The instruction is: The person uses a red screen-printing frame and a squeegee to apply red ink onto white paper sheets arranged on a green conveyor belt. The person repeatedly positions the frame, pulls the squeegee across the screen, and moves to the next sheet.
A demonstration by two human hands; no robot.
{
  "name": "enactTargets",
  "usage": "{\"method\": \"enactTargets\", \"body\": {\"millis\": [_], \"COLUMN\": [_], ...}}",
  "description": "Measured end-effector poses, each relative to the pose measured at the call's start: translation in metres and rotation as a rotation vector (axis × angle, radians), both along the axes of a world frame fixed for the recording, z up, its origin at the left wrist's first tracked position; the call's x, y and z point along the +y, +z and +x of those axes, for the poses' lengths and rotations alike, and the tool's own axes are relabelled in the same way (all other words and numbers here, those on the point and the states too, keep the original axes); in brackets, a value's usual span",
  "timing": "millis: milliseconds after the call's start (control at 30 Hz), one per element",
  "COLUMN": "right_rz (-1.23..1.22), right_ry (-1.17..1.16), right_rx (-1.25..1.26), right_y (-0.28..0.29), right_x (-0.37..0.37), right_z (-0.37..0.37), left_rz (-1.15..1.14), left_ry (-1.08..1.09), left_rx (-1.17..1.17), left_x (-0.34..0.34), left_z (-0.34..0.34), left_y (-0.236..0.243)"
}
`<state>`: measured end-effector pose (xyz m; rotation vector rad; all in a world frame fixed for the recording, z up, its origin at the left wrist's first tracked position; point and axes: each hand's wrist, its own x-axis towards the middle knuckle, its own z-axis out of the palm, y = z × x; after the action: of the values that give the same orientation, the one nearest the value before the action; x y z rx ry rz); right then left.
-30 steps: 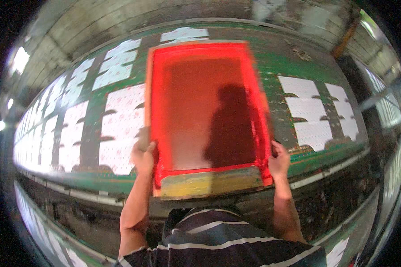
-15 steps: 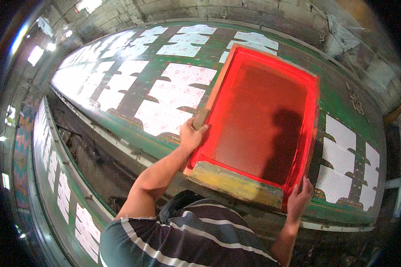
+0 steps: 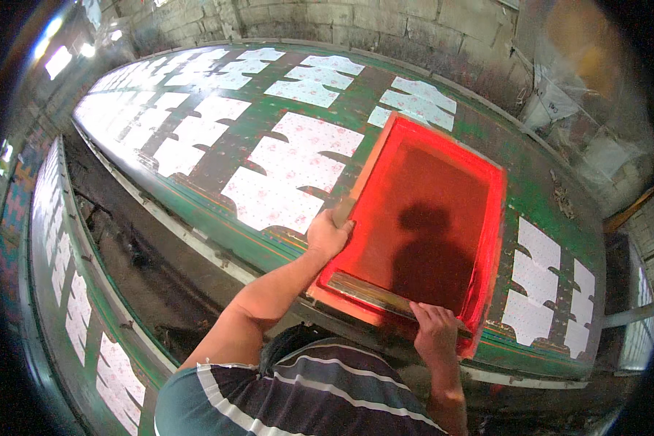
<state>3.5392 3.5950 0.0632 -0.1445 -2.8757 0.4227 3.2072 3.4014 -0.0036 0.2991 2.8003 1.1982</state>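
Note:
A screen printing frame (image 3: 362, 183) with bright red ink round its dark red mesh lies over the long green table. My left hand (image 3: 330, 235) is closed round a wooden grip on the frame's left side. Across the near end of the mesh stands a wide wooden squeegee (image 3: 370, 291), its top edge facing up. My right hand (image 3: 437, 333) is closed over the squeegee's right part, with the fingers bent over its top; the thumb is hidden. A shadow falls across the mesh.
White fabric pieces with small red prints (image 3: 291, 171) lie in rows on the green table (image 3: 203, 196). More pieces (image 3: 538, 283) lie right of the frame. A second table (image 3: 87, 305) with fabric runs along the left, past a dark gap. A block wall (image 3: 356, 25) stands behind.
The frame has come down onto the table, slightly nearer. My right hand has left the frame's near right corner and gripped the squeegee, which has tipped up from lying flat.

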Motion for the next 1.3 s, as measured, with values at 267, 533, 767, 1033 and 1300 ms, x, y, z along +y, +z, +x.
{"method": "enactTargets", "body": {"millis": [267,533,767,1033,1300], "right_rz": [-0.082,0.032,0.119,0.119,0.181], "right_ry": [-0.063,-0.131,-0.149,-0.136,-0.159], "right_rx": [-0.317,-0.293,-0.089,-0.056,-0.029], "right_y": [0.018,0.019,-0.022,-0.055,-0.072], "right_x": [-0.017,-0.054,-0.037,0.097,0.237], "right_z": [-0.046,-0.023,-0.043,-0.171,-0.317], "left_rz": [0.101,0.234,0.262,0.238,0.372], "left_ry": [-0.028,-0.018,-0.063,0.015,0.009], "left_rx": [0.082,0.165,0.185,0.118,0.072], "left_x": [-0.005,-0.002,-0.003,-0.001,0.000], "left_z": [0.004,0.000,-0.004,-0.002,-0.001], "left_y": [0.005,-0.021,-0.026,-0.033,-0.037]}}
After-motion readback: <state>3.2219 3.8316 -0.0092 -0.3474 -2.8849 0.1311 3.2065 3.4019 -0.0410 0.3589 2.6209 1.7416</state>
